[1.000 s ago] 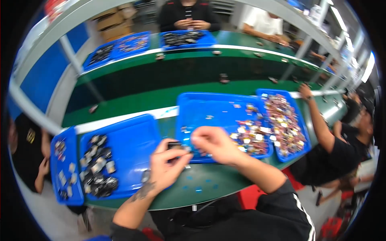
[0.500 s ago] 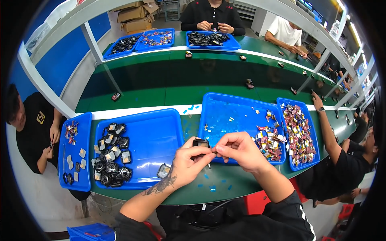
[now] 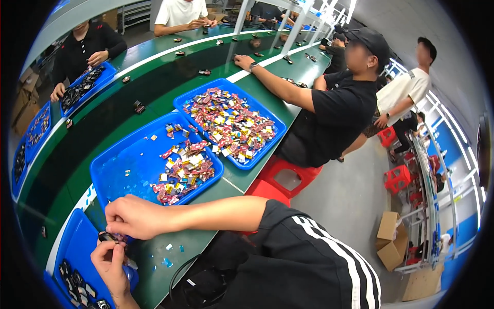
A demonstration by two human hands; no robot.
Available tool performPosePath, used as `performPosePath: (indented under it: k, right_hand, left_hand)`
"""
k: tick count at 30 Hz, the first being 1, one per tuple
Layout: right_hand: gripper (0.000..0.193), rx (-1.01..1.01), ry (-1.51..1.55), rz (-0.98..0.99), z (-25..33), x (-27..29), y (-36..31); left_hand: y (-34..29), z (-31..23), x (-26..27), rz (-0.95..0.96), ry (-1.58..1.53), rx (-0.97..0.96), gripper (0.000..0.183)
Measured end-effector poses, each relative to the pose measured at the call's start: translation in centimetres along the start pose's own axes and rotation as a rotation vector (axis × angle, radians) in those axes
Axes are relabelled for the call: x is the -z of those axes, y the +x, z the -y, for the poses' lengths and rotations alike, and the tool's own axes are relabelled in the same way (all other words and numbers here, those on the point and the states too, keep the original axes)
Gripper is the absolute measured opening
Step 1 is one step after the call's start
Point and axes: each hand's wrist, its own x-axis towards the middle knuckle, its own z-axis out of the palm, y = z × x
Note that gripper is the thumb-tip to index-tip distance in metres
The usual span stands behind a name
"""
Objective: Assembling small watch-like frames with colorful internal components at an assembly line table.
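Note:
My left hand (image 3: 111, 268) pinches a small black smartwatch case (image 3: 106, 237) between thumb and fingers, over the edge of a blue tray (image 3: 77, 234). Curled down onto it from above is my right hand (image 3: 136, 216), thumb and fingertips pressed together at the case; whatever they grip is hidden. Black watch cases (image 3: 77, 283) lie piled in that tray. Beyond my right forearm, a second blue tray (image 3: 121, 167) holds a heap of small red, yellow and silver parts (image 3: 188, 172).
A third blue tray (image 3: 278, 123) is full of similar parts. Blue film scraps (image 3: 167, 262) lie on the green bench. Small pieces (image 3: 139, 107) sit along the dark belt. On my right, a person in black (image 3: 337, 118) sits near red stools (image 3: 293, 180); others work opposite.
The view has swung to the right, bringing the aisle and the neighbouring worker into sight. Both my hands now appear at the lower left, still together at the watch case.

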Motion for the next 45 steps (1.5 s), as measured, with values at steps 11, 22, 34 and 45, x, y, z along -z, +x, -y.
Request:
performPosePath:
  k: [11,22,34,45]
  right_hand:
    - [0.016,0.051,-0.52,-0.345,-2.8,3.2,-0.3]
    - [0.012,0.047,0.099,-0.181,0.5,-1.5,1.4]
    - [0.019,0.064,-0.198,-0.045,2.6,-4.0,1.6]
    - [0.008,0.032,-0.31,-0.126,2.8,-3.9,1.8]
  left_hand:
    - [0.8,-0.7,-0.7,-0.201,-0.01,-0.045,0.01]
    - [0.3,-1.5,-0.2,-0.18,-0.346,-0.015,0.035]
    - [0.8,0.3,0.2,-0.105,-0.547,-0.021,0.041]
    - [0.4,0.1,-0.4,-0.076,-0.495,-0.043,0.041]
